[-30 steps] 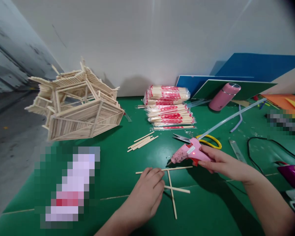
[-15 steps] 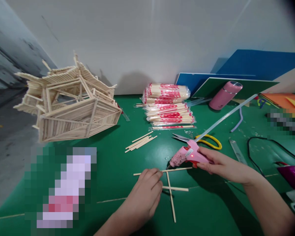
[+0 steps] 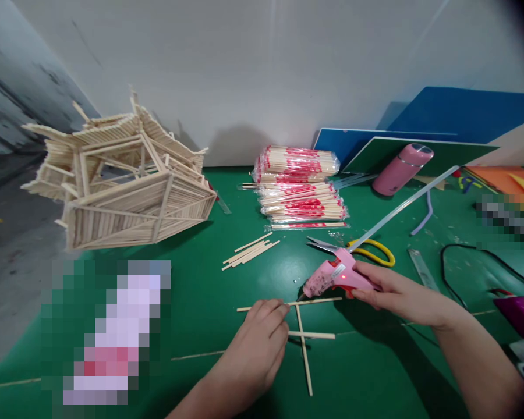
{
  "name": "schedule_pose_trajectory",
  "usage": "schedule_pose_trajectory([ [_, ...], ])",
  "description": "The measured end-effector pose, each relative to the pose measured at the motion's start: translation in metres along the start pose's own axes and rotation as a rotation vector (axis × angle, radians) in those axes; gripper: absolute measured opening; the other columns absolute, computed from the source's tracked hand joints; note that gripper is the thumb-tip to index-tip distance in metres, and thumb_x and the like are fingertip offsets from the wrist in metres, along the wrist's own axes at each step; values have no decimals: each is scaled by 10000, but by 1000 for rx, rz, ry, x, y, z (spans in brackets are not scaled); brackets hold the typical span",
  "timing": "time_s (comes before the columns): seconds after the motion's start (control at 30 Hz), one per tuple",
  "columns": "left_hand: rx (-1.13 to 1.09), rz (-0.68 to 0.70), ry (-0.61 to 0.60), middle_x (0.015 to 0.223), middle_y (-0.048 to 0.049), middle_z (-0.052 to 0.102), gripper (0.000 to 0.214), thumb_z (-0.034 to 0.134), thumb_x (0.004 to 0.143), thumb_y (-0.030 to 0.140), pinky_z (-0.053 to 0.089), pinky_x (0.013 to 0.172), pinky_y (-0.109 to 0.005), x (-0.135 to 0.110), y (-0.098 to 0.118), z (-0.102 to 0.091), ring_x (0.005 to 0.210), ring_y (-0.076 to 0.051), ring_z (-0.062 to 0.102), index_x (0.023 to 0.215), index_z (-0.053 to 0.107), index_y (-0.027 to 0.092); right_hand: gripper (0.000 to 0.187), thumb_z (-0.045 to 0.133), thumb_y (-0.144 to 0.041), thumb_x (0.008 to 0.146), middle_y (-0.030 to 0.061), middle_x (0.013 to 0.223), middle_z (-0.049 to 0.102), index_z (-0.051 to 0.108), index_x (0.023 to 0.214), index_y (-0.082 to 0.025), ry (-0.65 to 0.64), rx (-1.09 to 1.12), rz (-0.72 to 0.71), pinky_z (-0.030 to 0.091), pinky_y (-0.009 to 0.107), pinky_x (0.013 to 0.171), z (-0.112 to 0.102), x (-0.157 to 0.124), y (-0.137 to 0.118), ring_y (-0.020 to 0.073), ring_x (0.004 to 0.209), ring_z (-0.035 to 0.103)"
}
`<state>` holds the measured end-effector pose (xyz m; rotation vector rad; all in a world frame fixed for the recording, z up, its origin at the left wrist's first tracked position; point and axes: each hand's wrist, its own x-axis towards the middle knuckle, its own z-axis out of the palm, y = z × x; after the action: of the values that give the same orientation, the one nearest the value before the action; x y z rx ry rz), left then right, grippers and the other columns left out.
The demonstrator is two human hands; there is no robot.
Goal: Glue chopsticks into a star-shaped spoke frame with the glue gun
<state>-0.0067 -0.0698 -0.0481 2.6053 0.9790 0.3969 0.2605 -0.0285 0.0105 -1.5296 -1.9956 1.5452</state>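
My right hand (image 3: 390, 294) is wrapped round the handle of a pink hot glue gun (image 3: 327, 273), its red light on and a long clear glue stick rising from its back. The nozzle is at a chopstick (image 3: 318, 300) that lies crosswise, close to where an upright chopstick (image 3: 306, 366) meets it. Another crosswise chopstick (image 3: 321, 336) crosses the upright one lower down. My left hand (image 3: 259, 340) is closed over the left part of these sticks, fingers bent onto the upper one; its fingertips are partly hidden.
Loose chopsticks (image 3: 251, 256) lie ahead, with wrapped chopstick packs (image 3: 303, 201) behind them. Yellow-handled scissors (image 3: 371, 253) lie just beyond the glue gun. A stick-built model (image 3: 117, 215) stands at left. A pink bottle (image 3: 402, 171), a black cable (image 3: 443, 262) and a blurred-out item are also around.
The glue gun and my right hand have shifted very slightly to the right. My left hand and the sticks look the same.
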Motion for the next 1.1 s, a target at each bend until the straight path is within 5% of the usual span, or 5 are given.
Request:
schedule_pose_trajectory([
  [0.3,1,14,30,1092,-99,553,193,406,766,107,383,913,-431,0,0,-1,1069,-225,440,895,544,144,430,454,-418,791,38,890,545,437,1157,-191,2,-18,-1,388,221,579,0,1,3,153,729,482],
  [0.57,28,1,284,920,-116,547,253,318,791,55,437,753,-334,2,-5,7,868,-183,479,958,502,102,427,464,-419,792,32,850,536,426,1152,-192,-5,45,52,381,197,526,0,-2,4,128,668,453],
  [0.8,57,-239,18,770,-67,468,220,308,766,70,388,638,-342,10,-2,-2,714,-181,415,792,514,141,474,484,-444,772,24,829,533,428,1174,-199,36,116,59,376,189,500,1,-3,12,112,619,433],
  [1.1,232,-186,-112,752,-36,501,168,355,788,116,302,726,-411,27,-9,-7,734,-190,439,755,511,172,438,471,-417,791,26,828,489,409,1162,-193,33,151,44,358,187,497,1,-5,16,101,615,392],
])
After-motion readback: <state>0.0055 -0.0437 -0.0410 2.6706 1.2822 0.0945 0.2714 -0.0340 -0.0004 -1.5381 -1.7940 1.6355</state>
